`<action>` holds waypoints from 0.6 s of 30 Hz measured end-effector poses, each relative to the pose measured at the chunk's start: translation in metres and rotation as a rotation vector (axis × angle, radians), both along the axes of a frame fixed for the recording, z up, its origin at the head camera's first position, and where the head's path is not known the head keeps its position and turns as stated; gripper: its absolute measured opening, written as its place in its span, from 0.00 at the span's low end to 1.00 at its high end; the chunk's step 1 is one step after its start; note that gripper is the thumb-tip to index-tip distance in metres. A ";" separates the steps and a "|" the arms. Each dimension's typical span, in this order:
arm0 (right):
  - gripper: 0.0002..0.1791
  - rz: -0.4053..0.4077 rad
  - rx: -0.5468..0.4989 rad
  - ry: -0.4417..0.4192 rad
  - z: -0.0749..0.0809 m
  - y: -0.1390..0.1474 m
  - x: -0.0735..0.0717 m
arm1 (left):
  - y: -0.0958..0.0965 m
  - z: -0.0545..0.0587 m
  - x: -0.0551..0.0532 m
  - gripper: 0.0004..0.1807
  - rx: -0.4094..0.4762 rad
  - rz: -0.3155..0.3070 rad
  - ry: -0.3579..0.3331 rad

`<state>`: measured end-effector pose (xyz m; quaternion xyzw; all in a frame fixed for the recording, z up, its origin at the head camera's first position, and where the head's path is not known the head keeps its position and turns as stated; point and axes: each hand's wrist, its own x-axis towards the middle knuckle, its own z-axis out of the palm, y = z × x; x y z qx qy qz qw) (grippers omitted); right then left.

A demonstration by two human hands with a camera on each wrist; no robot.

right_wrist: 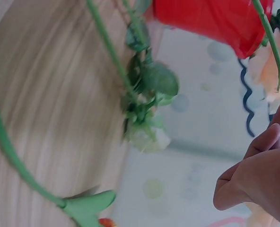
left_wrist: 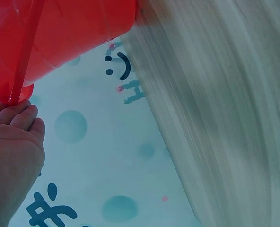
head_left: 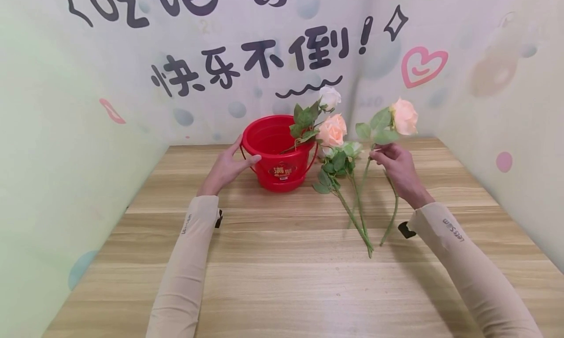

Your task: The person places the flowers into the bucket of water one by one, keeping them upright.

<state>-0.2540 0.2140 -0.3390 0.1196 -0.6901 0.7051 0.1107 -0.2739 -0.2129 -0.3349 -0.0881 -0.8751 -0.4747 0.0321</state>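
My left hand [head_left: 229,166] rests against the left side of a red bucket [head_left: 282,171], thumb and fingers spread along its rim. The left wrist view shows the fingertips [left_wrist: 24,113] by the bucket's rim and handle [left_wrist: 24,56]. My right hand [head_left: 398,174] pinches the green stem of a peach artificial rose [head_left: 404,116], holding it upright right of the bucket. A white rose [head_left: 329,98] and another peach rose [head_left: 332,131] lean over the bucket's right rim. Where the leaning peach rose's stem ends is unclear.
White-green artificial roses [head_left: 345,154] with long stems lie on the wooden table [head_left: 282,279] between bucket and right hand. Beneath that hand lies another stem [head_left: 392,220]; the right wrist view shows its green leafy part [right_wrist: 88,205] and an orange-red bit. A printed cloth [head_left: 211,117] stands behind.
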 end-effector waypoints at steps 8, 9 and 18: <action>0.07 0.026 -0.117 0.069 0.012 -0.022 0.010 | -0.001 0.000 -0.001 0.56 -0.002 -0.014 0.018; 0.08 0.027 -0.120 0.072 0.013 -0.024 0.011 | -0.001 -0.001 -0.001 0.56 -0.007 -0.016 0.020; 0.08 0.066 -0.128 0.101 0.022 -0.042 0.019 | -0.001 -0.001 0.000 0.57 -0.016 -0.002 -0.003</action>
